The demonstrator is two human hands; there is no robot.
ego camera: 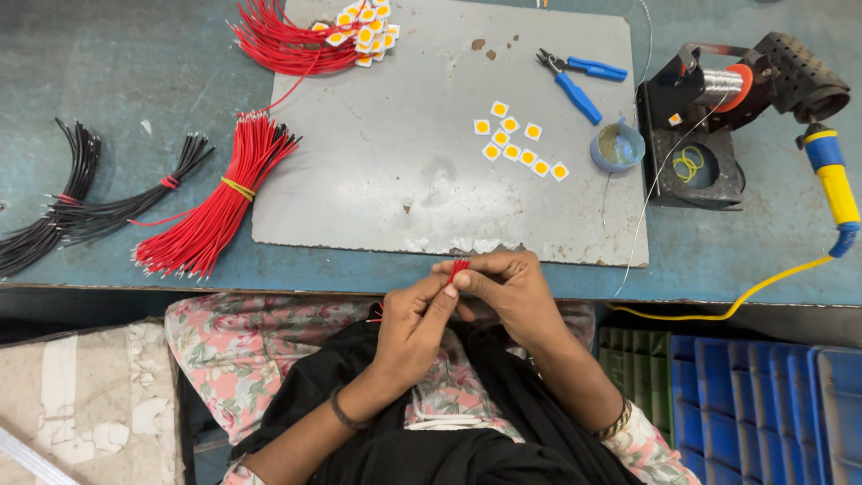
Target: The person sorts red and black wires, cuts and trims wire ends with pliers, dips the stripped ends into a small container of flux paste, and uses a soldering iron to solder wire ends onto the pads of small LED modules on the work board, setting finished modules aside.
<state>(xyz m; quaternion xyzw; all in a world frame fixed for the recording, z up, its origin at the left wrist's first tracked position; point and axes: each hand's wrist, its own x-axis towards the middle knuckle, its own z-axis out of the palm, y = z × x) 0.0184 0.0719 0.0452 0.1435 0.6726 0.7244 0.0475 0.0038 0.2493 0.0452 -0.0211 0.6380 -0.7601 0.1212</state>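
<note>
Two bare hands meet just below the near edge of the blue workbench [108, 260], over the person's lap; the left hand [409, 328] and the right hand [512, 287] both pinch a small bunch of short red wires [459, 267] between fingertips, its ends poking up between the thumbs and a few more red strands showing beside the left wrist; both grips are closed on that bunch. Beyond them a grey metal sheet [404, 189] lies flat on the bench; on it sit a loose cluster of small square LED chips [516, 142], white with yellow centres, blue-handled cutters [575, 81], and a small round blue tin of flux [617, 146] at its right edge. At the sheet's far left corner lies a pile of chips already joined to red wires [314, 36]. Left of the sheet, a banded bundle of red wires [215, 202] rests on the bench, with two bundles of black wires [81, 202] further left. To the right, a black soldering stand [696, 153] carries a spool of solder [723, 87]; a soldering iron with a yellow and blue handle [831, 171] rests in its holder, a yellow cord trailing toward the bench edge.
</note>
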